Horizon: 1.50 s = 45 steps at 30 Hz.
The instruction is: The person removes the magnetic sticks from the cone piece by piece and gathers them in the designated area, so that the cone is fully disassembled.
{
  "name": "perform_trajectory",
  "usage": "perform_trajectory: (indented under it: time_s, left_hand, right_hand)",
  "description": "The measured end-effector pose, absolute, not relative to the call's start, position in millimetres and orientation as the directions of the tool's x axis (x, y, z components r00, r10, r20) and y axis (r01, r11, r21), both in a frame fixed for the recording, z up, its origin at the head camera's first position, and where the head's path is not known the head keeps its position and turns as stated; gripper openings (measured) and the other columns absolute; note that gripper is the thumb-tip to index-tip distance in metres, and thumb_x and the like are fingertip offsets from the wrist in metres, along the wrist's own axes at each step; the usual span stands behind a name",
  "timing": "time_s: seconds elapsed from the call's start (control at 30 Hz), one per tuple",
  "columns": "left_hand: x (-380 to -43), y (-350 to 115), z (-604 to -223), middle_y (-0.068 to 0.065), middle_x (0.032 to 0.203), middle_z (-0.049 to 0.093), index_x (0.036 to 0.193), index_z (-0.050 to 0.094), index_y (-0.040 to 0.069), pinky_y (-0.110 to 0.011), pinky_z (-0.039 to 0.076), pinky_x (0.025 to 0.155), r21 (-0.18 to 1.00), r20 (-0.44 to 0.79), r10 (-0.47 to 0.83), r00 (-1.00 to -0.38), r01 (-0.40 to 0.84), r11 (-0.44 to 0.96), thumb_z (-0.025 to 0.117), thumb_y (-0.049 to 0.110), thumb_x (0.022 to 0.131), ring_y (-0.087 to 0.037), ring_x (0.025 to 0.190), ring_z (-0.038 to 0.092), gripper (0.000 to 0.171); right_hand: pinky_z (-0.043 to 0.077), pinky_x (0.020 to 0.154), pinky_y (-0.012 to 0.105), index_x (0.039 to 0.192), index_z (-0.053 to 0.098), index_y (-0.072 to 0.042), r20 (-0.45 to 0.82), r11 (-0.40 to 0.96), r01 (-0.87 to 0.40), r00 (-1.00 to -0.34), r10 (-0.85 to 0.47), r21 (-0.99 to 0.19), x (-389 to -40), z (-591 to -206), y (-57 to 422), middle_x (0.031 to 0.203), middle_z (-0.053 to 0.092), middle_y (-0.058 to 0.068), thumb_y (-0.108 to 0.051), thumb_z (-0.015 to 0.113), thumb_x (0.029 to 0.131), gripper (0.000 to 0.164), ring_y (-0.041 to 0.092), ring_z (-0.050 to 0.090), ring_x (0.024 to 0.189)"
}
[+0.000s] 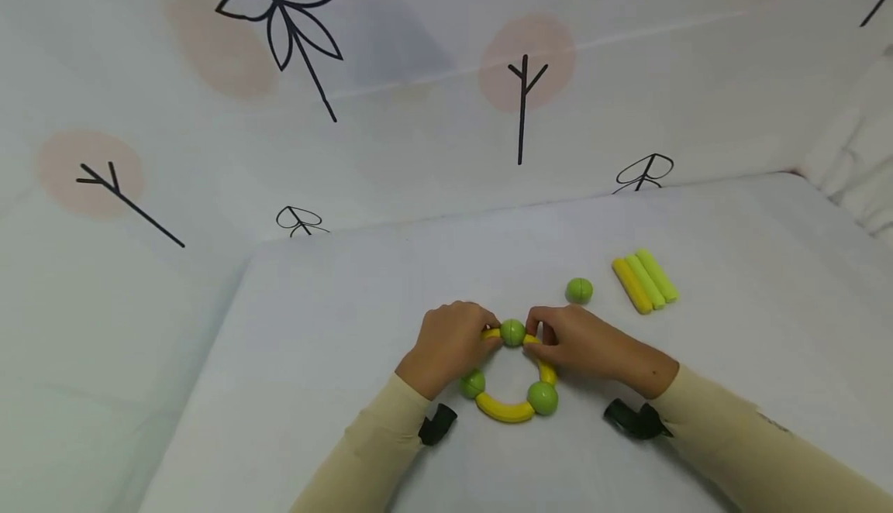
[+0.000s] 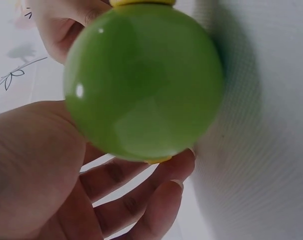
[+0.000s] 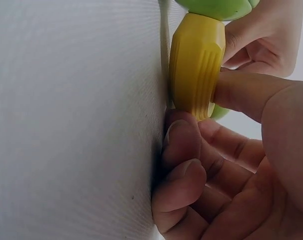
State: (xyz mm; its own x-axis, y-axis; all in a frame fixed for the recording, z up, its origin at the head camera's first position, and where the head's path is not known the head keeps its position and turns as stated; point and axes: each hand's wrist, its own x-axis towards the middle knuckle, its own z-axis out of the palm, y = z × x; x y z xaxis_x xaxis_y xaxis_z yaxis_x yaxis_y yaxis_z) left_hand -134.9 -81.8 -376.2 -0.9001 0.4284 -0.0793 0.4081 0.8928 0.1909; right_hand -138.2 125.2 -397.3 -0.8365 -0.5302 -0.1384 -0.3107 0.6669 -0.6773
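Observation:
A ring of curved yellow rods and green balls lies on the white surface. Its far green ball (image 1: 512, 332) sits between both hands. My left hand (image 1: 453, 339) pinches the curved yellow rod (image 1: 491, 334) left of that ball. On the other side, my right hand (image 1: 582, 342) pinches the right curved yellow rod (image 3: 197, 62), thumb and fingers at its sides. The lower left green ball (image 2: 144, 82) fills much of the left wrist view and hides part of the left fingers. A lower right green ball (image 1: 543, 398) and a front curved yellow rod (image 1: 505, 408) complete the near side.
A loose green ball (image 1: 579, 290) lies beyond the right hand. To its right are three straight rods side by side, one yellow rod (image 1: 631, 285) and two yellow-green rods (image 1: 656, 274). A patterned white cloth wall (image 1: 418, 149) rises behind the table (image 1: 314, 304).

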Motion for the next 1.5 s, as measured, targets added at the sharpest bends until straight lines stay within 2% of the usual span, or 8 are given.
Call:
perform_trajectory:
  time_s: [0.87,1.3,1.5]
  left_hand:
    - [-142.6,-92.6,-370.8,0.006,0.102,0.075,0.106,0.077,0.021,-0.028,0.051,0.066,0.236,-0.132,0.368,-0.921,0.331,0.914,0.074,0.032,0.091,-0.01,0.085,0.066,0.019]
    - [-145.4,-99.7,-369.6,0.004,0.093,0.072,0.1,0.075,0.019,-0.025,0.042,0.055,0.239,-0.147,0.321,-0.936,0.281,0.929,0.076,0.031,0.09,-0.01,0.068,0.055,0.016]
    - [-144.2,-98.5,-373.6,0.003,0.093,0.071,0.1,0.073,0.018,-0.026,0.041,0.054,0.23,-0.155,0.316,-0.936,0.276,0.933,0.077,0.03,0.088,-0.011,0.065,0.054,0.018]
  right_hand:
    - [0.045,0.055,0.025,0.091,0.061,-0.011,-0.188,0.703,-0.265,-0.848,-0.496,-0.66,-142.7,-391.2,129.7,0.067,0.059,-0.002,-0.022,0.073,0.09,0.016,0.011,0.052,0.059]
    - [0.044,0.053,0.024,0.088,0.061,-0.01,-0.219,0.726,-0.235,-0.854,-0.472,-0.646,-143.6,-387.7,131.1,0.064,0.058,-0.002,-0.022,0.073,0.089,0.016,0.01,0.051,0.056]
    - [0.038,0.053,0.024,0.078,0.058,-0.013,-0.246,0.775,-0.238,-0.859,-0.45,-0.586,-137.6,-391.6,134.3,0.062,0.05,-0.004,-0.03,0.071,0.092,0.025,0.01,0.046,0.056]
